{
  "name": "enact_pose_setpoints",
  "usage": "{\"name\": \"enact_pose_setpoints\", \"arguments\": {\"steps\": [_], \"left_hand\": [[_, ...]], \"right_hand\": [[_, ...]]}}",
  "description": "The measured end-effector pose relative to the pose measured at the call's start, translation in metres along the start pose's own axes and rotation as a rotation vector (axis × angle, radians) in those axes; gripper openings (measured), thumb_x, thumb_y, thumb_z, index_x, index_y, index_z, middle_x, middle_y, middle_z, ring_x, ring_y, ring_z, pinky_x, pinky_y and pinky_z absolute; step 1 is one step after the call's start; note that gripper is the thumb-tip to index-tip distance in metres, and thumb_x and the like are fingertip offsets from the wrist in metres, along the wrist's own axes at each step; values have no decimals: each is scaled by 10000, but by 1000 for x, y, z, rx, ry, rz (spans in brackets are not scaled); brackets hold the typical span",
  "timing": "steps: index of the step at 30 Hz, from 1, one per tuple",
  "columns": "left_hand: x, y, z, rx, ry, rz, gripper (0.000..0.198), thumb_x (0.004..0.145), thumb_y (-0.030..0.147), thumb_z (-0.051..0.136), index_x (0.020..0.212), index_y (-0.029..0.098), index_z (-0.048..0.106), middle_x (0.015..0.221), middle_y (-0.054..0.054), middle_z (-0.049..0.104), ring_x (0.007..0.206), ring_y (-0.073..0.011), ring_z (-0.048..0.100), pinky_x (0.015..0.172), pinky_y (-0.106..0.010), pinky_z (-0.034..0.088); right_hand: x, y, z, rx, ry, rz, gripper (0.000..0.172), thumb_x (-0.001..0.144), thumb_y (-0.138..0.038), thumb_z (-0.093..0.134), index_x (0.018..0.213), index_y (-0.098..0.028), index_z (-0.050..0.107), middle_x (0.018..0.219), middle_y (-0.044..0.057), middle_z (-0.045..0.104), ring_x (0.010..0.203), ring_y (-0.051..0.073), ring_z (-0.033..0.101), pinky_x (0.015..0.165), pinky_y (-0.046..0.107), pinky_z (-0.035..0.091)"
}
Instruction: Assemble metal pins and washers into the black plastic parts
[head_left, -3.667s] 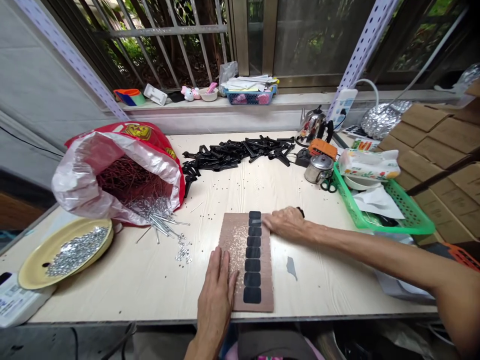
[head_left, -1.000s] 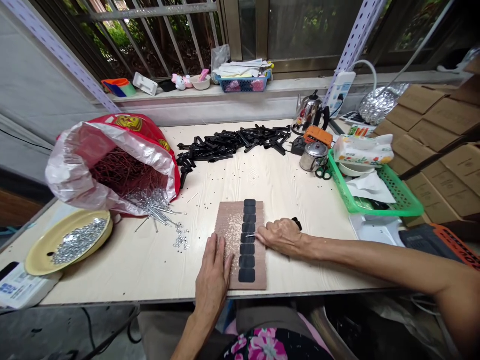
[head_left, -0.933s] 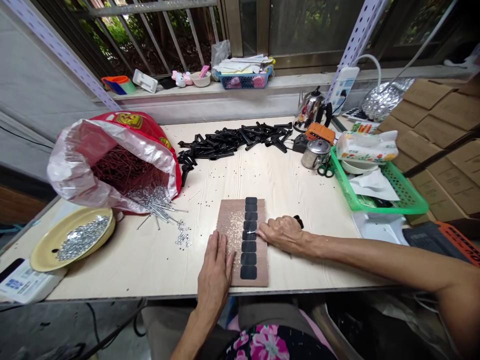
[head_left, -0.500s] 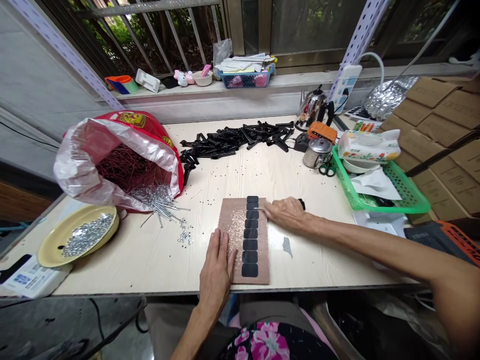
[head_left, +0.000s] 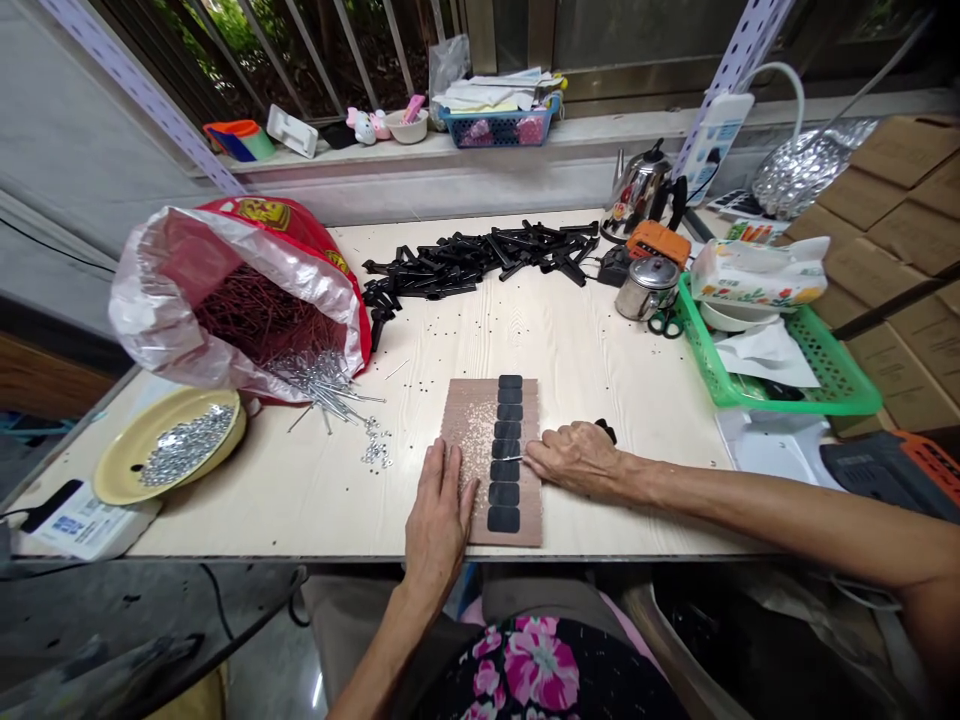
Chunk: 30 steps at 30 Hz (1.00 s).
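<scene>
A brown ribbed board [head_left: 530, 520] lies on the table, its left half speckled with pale bits. Down its right side runs a column of black rounded-square stickers [head_left: 504, 494]. My left hand [head_left: 436, 510] rests flat on the board's left edge, fingers stretched out and thumb apart. In my closed right hand [head_left: 576, 458] is a thin metal tool [head_left: 512, 458] with a black end showing behind the fist; its exact kind is hidden. The tool's tip touches the column around its middle, and the fist is at the board's right edge.
A red-and-white sack [head_left: 165, 310] of long screws lies on the left, beside a yellow bowl [head_left: 112, 476] of small metal parts. Black plastic pieces [head_left: 465, 262] are heaped at the back. A green basket [head_left: 847, 392], metal pot [head_left: 643, 290] and kettle [head_left: 637, 195] stand right.
My right hand has moved down the column toward me, taking the tool's tip from an upper sticker to around the middle. My left hand stays on the board. The camera view has shifted slightly.
</scene>
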<state>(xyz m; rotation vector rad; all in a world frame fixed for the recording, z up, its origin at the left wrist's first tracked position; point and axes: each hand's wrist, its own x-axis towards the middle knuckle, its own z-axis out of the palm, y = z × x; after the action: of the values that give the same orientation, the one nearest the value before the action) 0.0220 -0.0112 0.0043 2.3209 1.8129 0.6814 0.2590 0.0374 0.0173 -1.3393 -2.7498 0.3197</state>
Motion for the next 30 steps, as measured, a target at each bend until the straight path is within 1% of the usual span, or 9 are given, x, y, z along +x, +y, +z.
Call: {"name": "enact_pose_setpoints", "arguments": {"steps": [6, 10, 14, 18, 20, 23, 27, 29, 30], "left_hand": [[-1, -1, 1, -8, 11, 0, 487, 912, 332, 435, 1375, 191, 380, 1463, -131, 345, 1346, -268, 316, 1061, -440, 366], [-1, -1, 1, 0, 19, 18, 477, 914, 332, 429, 1361, 169, 398, 1455, -146, 354, 1336, -273, 335, 1049, -437, 381], [0, -1, 0, 3, 43, 23, 464, 916, 353, 411, 1335, 155, 434, 1437, -160, 378, 1317, -290, 365, 1032, -451, 397], [-1, -1, 2, 1, 69, 31, 460, 919, 369, 392, 1299, 121, 469, 1420, -183, 394, 1301, -302, 386, 1019, -460, 405], [-1, -2, 3, -12, 90, 37, 457, 916, 381, 392, 1286, 129, 481, 1409, -181, 410, 1293, -302, 398, 1010, -467, 413], [1, -4, 4, -46, 119, 53, 449, 911, 386, 394, 1269, 137, 499, 1391, -178, 434, 1284, -298, 410, 1011, -470, 410], [4, -3, 4, -68, 124, 96, 461, 913, 377, 368, 1249, 95, 512, 1380, -206, 432, 1292, -314, 392, 1036, -493, 366], [7, -4, 5, -61, 120, 87, 493, 912, 386, 359, 1247, 57, 510, 1382, -231, 415, 1301, -331, 369, 1046, -497, 347], [8, -4, 6, -67, 114, 100, 497, 912, 390, 355, 1259, 65, 501, 1389, -223, 409, 1307, -330, 360, 1048, -503, 341]], "right_hand": [[-1, -5, 0, -72, 23, -11, 393, 975, -354, 221, 873, -184, 560, 758, 110, 635, 576, 155, 483, 521, 278, 243], [1, -10, -10, -38, -22, 102, 394, 969, -389, 231, 882, -180, 554, 776, 101, 652, 586, 158, 513, 527, 271, 247], [-5, -20, -31, 153, -36, 256, 317, 953, -397, 276, 872, -197, 509, 685, 27, 605, 546, 137, 484, 530, 262, 254], [-20, -39, -53, 447, 85, 297, 281, 945, -358, 279, 797, -208, 465, 705, -22, 548, 600, 111, 481, 559, 234, 301], [-32, -47, -63, 578, 130, 323, 300, 939, -352, 281, 750, -201, 459, 668, -30, 521, 603, 104, 479, 564, 222, 326], [-62, -51, -76, 760, 88, 401, 321, 920, -404, 329, 740, -190, 487, 615, -40, 500, 522, 83, 447, 498, 200, 334], [-123, -45, -92, 1072, -27, 590, 378, 896, -492, 356, 772, -170, 509, 604, -51, 499, 376, 41, 377, 360, 170, 267], [-153, -45, -99, 1177, -32, 666, 381, 892, -490, 374, 769, -158, 514, 561, -56, 497, 344, 33, 373, 341, 159, 253], [-165, -46, -101, 1217, -24, 698, 371, 891, -478, 386, 765, -153, 515, 538, -59, 494, 335, 31, 373, 337, 153, 250]]}}
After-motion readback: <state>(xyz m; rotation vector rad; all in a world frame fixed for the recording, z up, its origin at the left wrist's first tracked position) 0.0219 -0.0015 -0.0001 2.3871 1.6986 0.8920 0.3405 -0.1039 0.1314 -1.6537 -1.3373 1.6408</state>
